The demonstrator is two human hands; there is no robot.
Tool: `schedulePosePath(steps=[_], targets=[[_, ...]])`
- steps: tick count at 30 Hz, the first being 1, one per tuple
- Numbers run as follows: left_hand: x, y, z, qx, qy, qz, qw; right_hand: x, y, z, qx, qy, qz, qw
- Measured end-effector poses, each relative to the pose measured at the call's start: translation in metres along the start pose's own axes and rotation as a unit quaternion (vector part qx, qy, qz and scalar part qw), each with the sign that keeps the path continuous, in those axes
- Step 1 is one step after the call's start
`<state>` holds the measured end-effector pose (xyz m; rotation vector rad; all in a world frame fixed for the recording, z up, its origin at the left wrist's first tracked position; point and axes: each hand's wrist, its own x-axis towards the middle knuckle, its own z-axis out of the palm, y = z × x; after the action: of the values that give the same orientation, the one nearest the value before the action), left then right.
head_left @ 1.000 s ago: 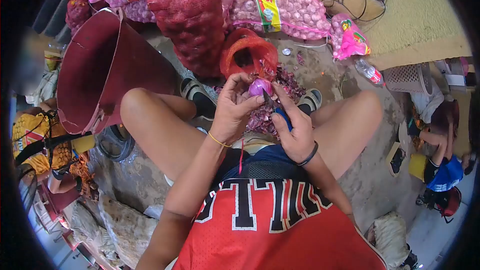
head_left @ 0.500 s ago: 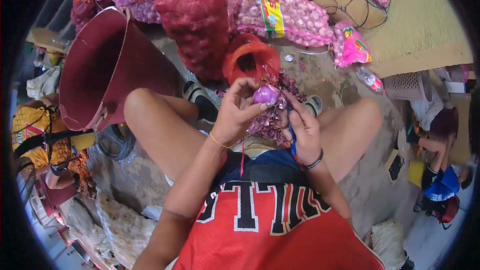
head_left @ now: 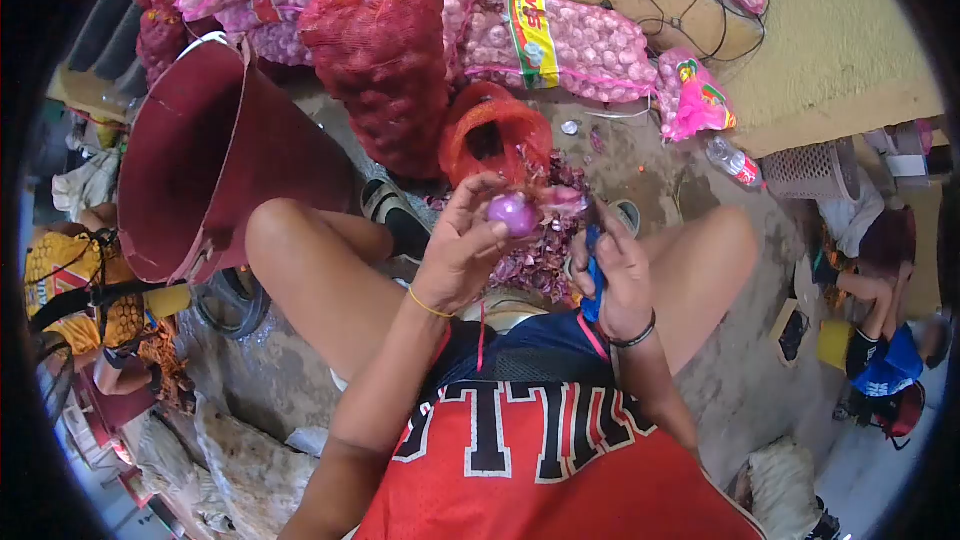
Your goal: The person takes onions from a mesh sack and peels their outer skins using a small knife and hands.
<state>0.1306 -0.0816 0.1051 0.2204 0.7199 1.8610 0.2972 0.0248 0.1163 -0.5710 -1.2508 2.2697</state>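
My left hand (head_left: 465,245) is closed around a shiny purple onion (head_left: 513,213), with fingers and thumb at its left side. My right hand (head_left: 622,275) grips a blue-handled knife (head_left: 594,290); its blade is hard to make out. A loose piece of papery skin (head_left: 565,202) shows blurred between the onion and my right fingers. Below both hands, a heap of purple onion skins (head_left: 530,268) lies on the floor between my feet. Just beyond stands an open red mesh sack (head_left: 540,130), its mouth facing me.
A large maroon bin (head_left: 290,155) leans at my left. Behind are a full red mesh sack (head_left: 375,70) and pink sacks of bulbs (head_left: 590,45). A plastic bottle (head_left: 735,160) and a grey basket (head_left: 810,175) lie right. Other people sit at both sides (head_left: 885,360).
My right hand has drawn away from the onion toward the right and down, with skin pulled off between them. The onion has shifted slightly left and now shows a smoother, shinier surface.
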Motion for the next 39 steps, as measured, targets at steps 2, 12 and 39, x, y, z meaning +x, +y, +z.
schedulePosePath(steps=[2, 12, 39], targets=[[-0.001, 0.003, -0.002, -0.033, 0.0, -0.016, 0.999, 0.001, 0.002, -0.008, 0.022, 0.012, -0.004, 1.0], [0.009, -0.007, -0.007, -0.033, 0.02, 0.028, 0.999, 0.002, 0.005, -0.004, -0.14, 0.014, 0.005, 0.99], [0.005, -0.007, 0.002, -0.001, 0.02, 0.027, 0.999, 0.001, 0.01, 0.018, -0.063, -0.006, -0.008, 0.998]])
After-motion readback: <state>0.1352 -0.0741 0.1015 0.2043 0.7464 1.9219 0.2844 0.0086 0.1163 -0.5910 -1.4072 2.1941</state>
